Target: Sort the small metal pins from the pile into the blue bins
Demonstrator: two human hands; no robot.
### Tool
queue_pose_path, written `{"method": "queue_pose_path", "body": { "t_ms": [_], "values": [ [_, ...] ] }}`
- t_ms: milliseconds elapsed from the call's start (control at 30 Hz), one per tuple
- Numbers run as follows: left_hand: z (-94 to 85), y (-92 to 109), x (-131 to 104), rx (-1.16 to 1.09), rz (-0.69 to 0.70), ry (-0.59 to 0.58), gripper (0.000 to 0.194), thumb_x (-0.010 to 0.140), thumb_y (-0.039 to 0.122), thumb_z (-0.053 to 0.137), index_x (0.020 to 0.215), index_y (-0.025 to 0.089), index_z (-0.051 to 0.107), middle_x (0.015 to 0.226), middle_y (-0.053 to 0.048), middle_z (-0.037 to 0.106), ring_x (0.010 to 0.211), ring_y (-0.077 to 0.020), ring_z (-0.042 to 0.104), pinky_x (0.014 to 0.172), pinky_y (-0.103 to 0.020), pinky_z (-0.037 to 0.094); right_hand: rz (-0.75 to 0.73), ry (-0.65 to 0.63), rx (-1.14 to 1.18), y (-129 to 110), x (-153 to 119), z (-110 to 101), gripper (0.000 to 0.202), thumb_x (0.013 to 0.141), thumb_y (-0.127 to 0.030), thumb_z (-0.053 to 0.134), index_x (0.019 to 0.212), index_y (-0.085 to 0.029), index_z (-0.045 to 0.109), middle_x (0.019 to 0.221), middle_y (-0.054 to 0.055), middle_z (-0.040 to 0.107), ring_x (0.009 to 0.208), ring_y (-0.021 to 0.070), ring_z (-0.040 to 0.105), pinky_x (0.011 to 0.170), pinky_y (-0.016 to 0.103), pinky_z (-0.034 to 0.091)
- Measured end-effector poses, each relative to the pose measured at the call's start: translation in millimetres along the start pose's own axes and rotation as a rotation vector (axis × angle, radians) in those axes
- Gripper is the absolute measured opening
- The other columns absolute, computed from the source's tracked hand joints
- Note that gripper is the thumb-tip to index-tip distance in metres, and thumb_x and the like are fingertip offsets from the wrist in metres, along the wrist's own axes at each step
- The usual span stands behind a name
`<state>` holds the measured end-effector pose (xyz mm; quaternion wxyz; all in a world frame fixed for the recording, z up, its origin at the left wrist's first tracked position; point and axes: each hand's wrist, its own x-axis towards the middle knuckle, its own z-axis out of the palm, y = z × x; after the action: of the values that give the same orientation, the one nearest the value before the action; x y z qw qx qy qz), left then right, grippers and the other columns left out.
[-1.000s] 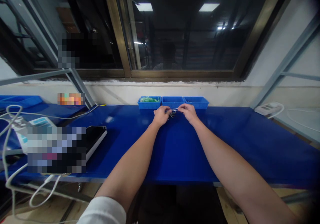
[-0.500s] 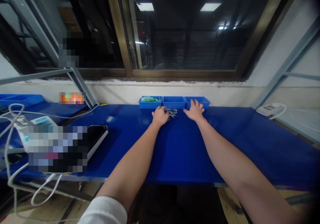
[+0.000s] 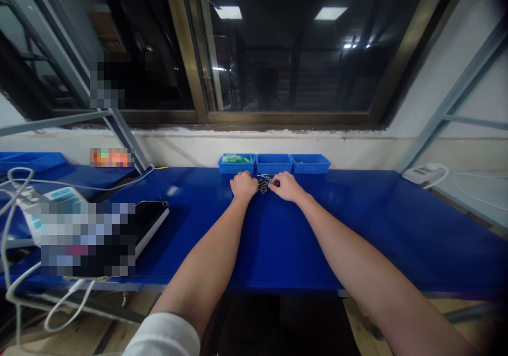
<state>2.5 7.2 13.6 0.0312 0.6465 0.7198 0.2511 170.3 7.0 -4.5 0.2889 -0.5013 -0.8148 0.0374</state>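
A small pile of thin metal pieces (image 3: pixel 263 183) lies on the blue table (image 3: pixel 286 239), just in front of the bins. My left hand (image 3: pixel 244 185) touches the pile's left side with curled fingers. At its right side is my right hand (image 3: pixel 288 185), thumb and fingers bent together at the pieces; what they pinch is too small to name. Behind stand three blue bins: the left bin (image 3: pixel 237 169) holds green packaging, the middle bin (image 3: pixel 273 169) shows no clear contents, and the right bin (image 3: pixel 310 169) has small dark items inside.
At the left lie a dark device with a pale edge (image 3: pixel 153 221), partly blurred out, and white cables (image 3: pixel 10 250). A white power strip (image 3: pixel 424 173) sits at the right by a grey metal frame (image 3: pixel 444 102). Another blue tray (image 3: pixel 35 160) is at the far left.
My right hand has moved from the right bin leftward and nearer to me, to the metal pieces, and its spread fingers have closed. My left hand stays beside the pile.
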Motion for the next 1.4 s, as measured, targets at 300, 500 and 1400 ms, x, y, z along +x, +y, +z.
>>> {"method": "queue_pose_path", "body": {
  "t_ms": [300,500,1400],
  "values": [
    [2.4,2.3,-1.6,-0.035,-0.035,-0.104,0.033,0.078,0.031,0.046,0.100,0.017,0.067,0.102,-0.018,0.067,0.095,-0.0316,0.063,0.075,-0.038,0.048,-0.120,-0.077,-0.037,-15.6,-0.4,6.6,0.007,0.077,-0.025,0.060,0.077,-0.021,0.065,0.082,0.005,0.059,0.083,0.0195,0.051,0.076,0.031,0.037],
    [4.3,9.0,-6.4,-0.035,0.047,-0.152,0.030,0.076,0.032,0.050,0.096,0.021,0.069,0.103,-0.016,0.067,0.095,-0.0305,0.063,0.076,-0.037,0.048,-0.150,-0.159,0.059,-6.4,0.7,2.0,0.008,0.074,-0.018,0.061,0.078,-0.020,0.068,0.077,0.004,0.060,0.080,0.0182,0.053,0.075,0.029,0.040],
    [14.0,-1.2,-7.2,0.120,0.402,-0.386,0.100,0.071,0.082,0.023,0.144,0.015,0.022,0.153,-0.014,0.008,0.141,-0.0302,0.004,0.112,-0.047,0.008,-0.038,-0.042,0.028,23.8,-1.6,0.8,0.006,0.072,-0.021,0.064,0.075,-0.018,0.068,0.082,0.006,0.057,0.086,0.0192,0.051,0.084,0.033,0.039]
  ]
}}
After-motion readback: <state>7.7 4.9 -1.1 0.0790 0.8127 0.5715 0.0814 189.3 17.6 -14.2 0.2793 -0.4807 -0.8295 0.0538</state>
